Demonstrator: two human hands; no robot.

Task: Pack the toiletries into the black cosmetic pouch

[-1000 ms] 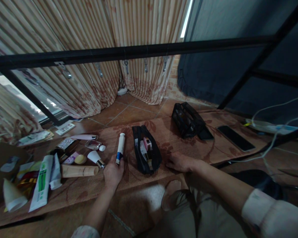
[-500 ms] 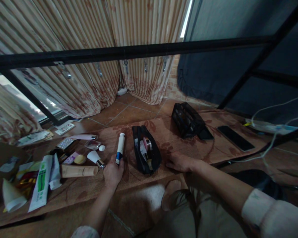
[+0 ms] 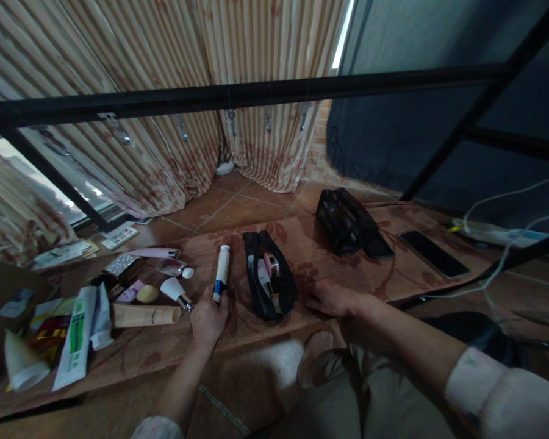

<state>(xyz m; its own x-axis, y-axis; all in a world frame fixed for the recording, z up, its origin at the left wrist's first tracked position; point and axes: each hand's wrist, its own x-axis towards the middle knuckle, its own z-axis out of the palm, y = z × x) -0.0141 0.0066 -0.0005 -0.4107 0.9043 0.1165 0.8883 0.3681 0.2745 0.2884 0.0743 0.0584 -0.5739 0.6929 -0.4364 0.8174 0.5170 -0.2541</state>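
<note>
A long reddish-brown patterned cloth [image 3: 308, 238] lies spread beneath an open black pouch [image 3: 255, 297]. Left of the pouch lie 1 beige tube [image 3: 147, 316] and 1 white-capped bottle [image 3: 170, 266]; right of it, 1 black bag [image 3: 345, 224] and 1 phone [image 3: 434, 254].

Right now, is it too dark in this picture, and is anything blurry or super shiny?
Head view: the room looks dim, but glare fills the gap beside the curtain; head view: shadow hides much inside the farther black bag; head view: lettering on the white-and-blue tube at the left hand is too soft to read.
</note>
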